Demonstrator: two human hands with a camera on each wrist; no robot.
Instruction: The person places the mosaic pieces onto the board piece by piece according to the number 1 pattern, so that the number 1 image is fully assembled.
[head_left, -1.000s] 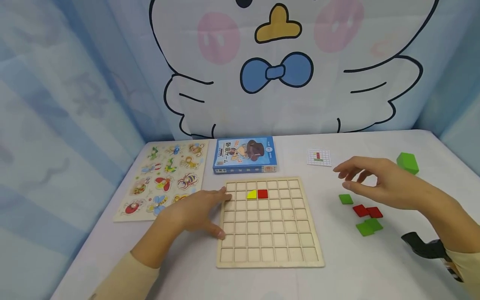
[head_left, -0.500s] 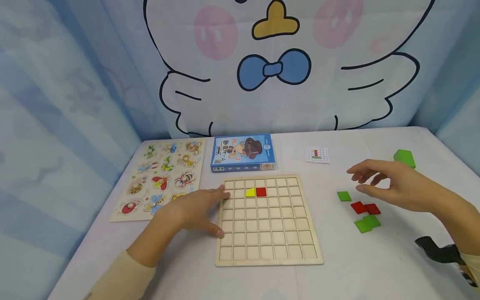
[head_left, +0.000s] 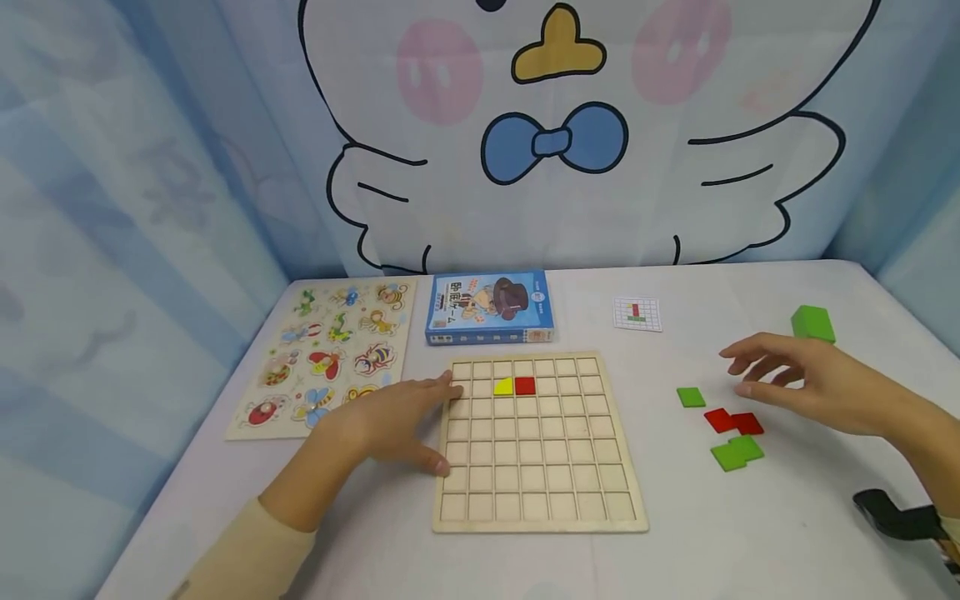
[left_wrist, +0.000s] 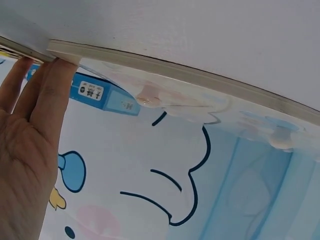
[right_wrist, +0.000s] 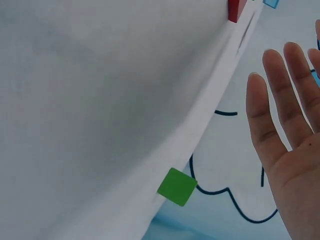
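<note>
My left hand (head_left: pixel 382 425) rests at the left edge of a wooden grid board (head_left: pixel 536 527), fingertips and thumb touching its rim. In the board's upper rows sit a yellow piece with a cut corner (head_left: pixel 503 387) and a red square tile (head_left: pixel 525 386), side by side. My right hand (head_left: pixel 817 383) hovers over the table on the right, fingers loosely bent and holding nothing. Below and left of it lie a single green tile (head_left: pixel 691 397), two red tiles (head_left: pixel 720 420) and two overlapping green tiles (head_left: pixel 727 457). The right wrist view shows that palm (right_wrist: pixel 310 170) with fingers spread.
Behind the right hand stands a green block (head_left: pixel 813 323). A small card with a printed grid pattern (head_left: pixel 637 314) lies at the back. Beyond the board is a blue box (head_left: pixel 491 308), and an insect puzzle board (head_left: pixel 247 429) lies at the left.
My right hand has drawn away to the right and slightly closer to me, away from the board. My left hand stays at the board's edge, and the tiles have not moved.
</note>
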